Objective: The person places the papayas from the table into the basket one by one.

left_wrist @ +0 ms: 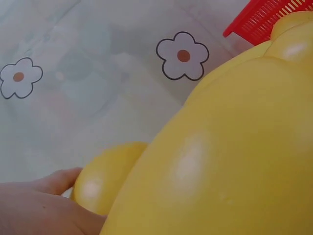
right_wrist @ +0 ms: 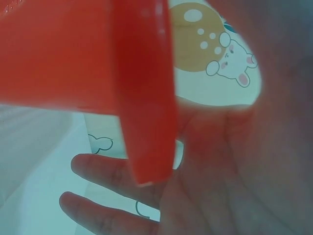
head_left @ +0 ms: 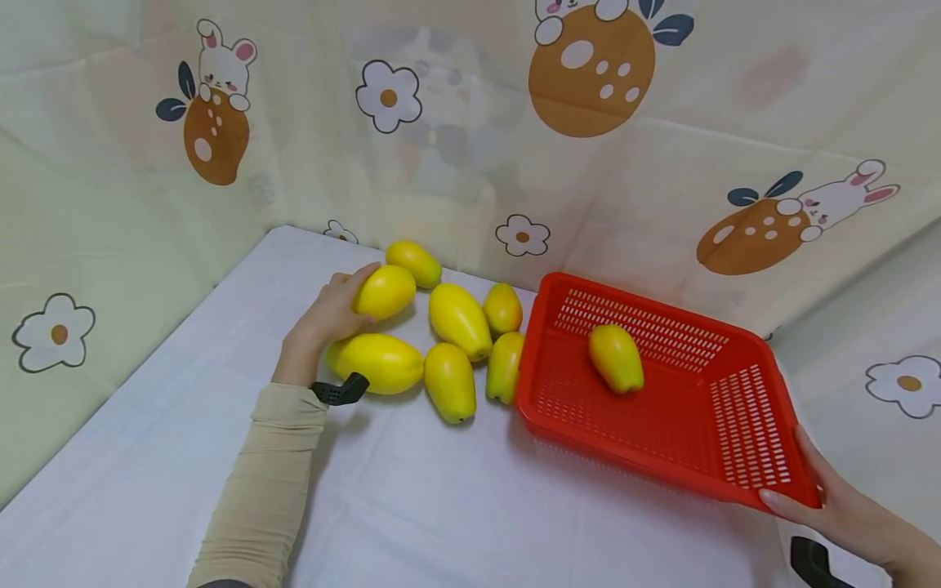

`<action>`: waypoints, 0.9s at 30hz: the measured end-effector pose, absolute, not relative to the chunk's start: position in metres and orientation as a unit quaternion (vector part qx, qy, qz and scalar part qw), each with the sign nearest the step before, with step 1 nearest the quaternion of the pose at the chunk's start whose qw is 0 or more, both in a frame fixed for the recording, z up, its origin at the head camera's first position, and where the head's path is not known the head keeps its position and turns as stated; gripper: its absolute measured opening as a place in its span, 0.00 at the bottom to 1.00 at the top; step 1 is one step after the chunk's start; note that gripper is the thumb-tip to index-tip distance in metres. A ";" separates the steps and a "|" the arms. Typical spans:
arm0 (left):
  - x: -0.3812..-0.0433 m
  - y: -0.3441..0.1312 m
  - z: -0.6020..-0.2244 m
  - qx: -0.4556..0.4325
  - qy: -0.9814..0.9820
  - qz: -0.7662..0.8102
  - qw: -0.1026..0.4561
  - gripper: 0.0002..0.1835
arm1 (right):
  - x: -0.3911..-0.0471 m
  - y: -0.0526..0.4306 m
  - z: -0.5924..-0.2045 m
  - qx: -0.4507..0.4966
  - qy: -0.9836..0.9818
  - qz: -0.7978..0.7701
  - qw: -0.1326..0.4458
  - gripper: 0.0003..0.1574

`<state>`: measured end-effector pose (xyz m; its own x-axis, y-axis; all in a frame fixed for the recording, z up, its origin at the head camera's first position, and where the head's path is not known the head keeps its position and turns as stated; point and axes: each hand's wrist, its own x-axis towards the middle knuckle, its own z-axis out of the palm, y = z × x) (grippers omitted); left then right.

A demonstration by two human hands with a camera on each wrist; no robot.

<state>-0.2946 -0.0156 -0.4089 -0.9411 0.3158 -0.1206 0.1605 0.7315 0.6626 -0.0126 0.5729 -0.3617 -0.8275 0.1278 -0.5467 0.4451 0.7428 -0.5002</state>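
In the head view, my left hand has its thumb and fingers round the side of a yellow mango. Just below that hand lies a large mango, which fills much of the left wrist view. Several more mangoes, such as the long mango and the front mango, cluster to the right on the white tablecloth. A red plastic basket with slotted sides stands right of them, one yellow-green mango inside. My right hand holds the basket's near right corner, thumb on the rim.
A patterned curtain with rabbits and flowers hangs behind the table. The white-covered table runs from the left edge to beneath the basket. One mango lies right against the basket's left side.
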 end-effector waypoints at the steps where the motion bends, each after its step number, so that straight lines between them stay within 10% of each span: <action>1: -0.295 -0.015 -0.409 0.127 0.923 0.347 0.106 0.48 | -0.013 0.573 -0.362 0.159 0.901 -0.320 0.248 0.70; 27: -0.287 0.002 -0.379 0.108 0.910 0.393 -0.079 0.47 | -0.011 0.573 -0.362 0.141 0.908 -0.321 0.229 0.69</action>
